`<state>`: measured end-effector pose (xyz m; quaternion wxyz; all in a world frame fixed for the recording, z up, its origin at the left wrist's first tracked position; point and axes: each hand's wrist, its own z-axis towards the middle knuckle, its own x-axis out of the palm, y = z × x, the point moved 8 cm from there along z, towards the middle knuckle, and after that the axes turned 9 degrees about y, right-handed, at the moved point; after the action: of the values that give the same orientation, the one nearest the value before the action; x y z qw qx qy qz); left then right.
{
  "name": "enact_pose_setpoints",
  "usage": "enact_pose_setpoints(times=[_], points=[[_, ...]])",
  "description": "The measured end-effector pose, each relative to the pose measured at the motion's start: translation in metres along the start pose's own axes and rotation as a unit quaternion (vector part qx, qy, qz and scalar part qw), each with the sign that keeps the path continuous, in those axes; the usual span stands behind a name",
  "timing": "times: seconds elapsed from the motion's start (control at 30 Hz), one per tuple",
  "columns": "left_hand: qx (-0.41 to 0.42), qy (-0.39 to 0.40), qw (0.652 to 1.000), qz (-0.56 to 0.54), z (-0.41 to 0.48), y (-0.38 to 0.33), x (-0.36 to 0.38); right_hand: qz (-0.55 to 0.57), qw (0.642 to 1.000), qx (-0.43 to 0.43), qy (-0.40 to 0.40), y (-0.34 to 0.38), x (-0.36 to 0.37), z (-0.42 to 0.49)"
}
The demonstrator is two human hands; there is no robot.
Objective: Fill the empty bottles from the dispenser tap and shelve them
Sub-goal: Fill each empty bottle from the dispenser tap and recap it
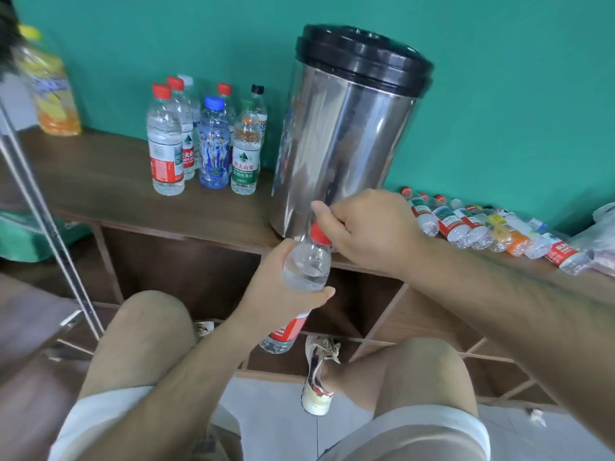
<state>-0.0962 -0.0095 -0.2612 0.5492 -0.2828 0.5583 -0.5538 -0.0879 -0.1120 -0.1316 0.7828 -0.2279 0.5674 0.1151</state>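
My left hand (283, 291) grips the middle of a clear water bottle (307, 266) with a red label, held tilted in front of the shelf edge. Water fills it to the shoulder. My right hand (366, 227) pinches its red cap (320, 235) at the neck. Just behind stands the steel dispenser (339, 134) with a black lid; its tap is hidden behind my right hand. Several filled, capped bottles (206, 141) stand upright on the brown shelf top (109, 181) left of the dispenser. Several empty bottles (472, 224) lie in a row to the right.
A yellow drink bottle (50, 84) stands at the far left of the shelf top. Open cubbies (186, 271) lie below the top. A metal pole (43, 207) slants at the left. My knees and a shoe (317, 377) are over the tiled floor.
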Motion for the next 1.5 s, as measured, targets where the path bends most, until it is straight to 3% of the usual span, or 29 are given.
enact_pose_setpoints(times=[0.2, 0.53, 0.67, 0.8, 0.93, 1.03, 1.13, 1.27, 1.5], points=[[0.016, 0.022, 0.999, -0.026, 0.008, -0.02, -0.063, 0.003, 0.991, -0.13, -0.02, 0.041, -0.029, 0.048], [0.033, -0.17, 0.985, -0.004, 0.042, -0.007, -0.15, 0.018, 0.999, 0.0, 0.046, 0.061, -0.032, 0.163], [0.041, -0.231, 0.972, 0.015, 0.077, 0.008, -0.184, 0.13, 0.991, 0.009, 0.043, 0.066, -0.021, 0.201], [0.046, -0.232, 0.972, 0.003, 0.114, 0.03, -0.21, 0.279, 0.956, 0.015, 0.09, 0.073, 0.012, 0.233], [0.005, -0.214, 0.977, 0.0, 0.135, 0.07, -0.221, 0.357, 0.932, 0.016, 0.06, 0.078, 0.044, 0.253], [0.026, -0.234, 0.969, 0.08, 0.143, 0.089, -0.231, 0.351, 0.936, 0.015, 0.029, 0.082, 0.055, 0.265], [-0.009, -0.232, 0.958, 0.167, 0.14, 0.11, -0.229, 0.331, 0.944, 0.014, 0.018, 0.08, 0.067, 0.274], [-0.046, -0.208, 0.964, 0.157, 0.13, 0.142, -0.215, 0.32, 0.947, 0.032, 0.017, 0.076, 0.075, 0.283], [-0.037, -0.252, 0.957, 0.142, 0.129, 0.164, -0.219, 0.288, 0.956, 0.048, 0.013, 0.076, 0.077, 0.291]])
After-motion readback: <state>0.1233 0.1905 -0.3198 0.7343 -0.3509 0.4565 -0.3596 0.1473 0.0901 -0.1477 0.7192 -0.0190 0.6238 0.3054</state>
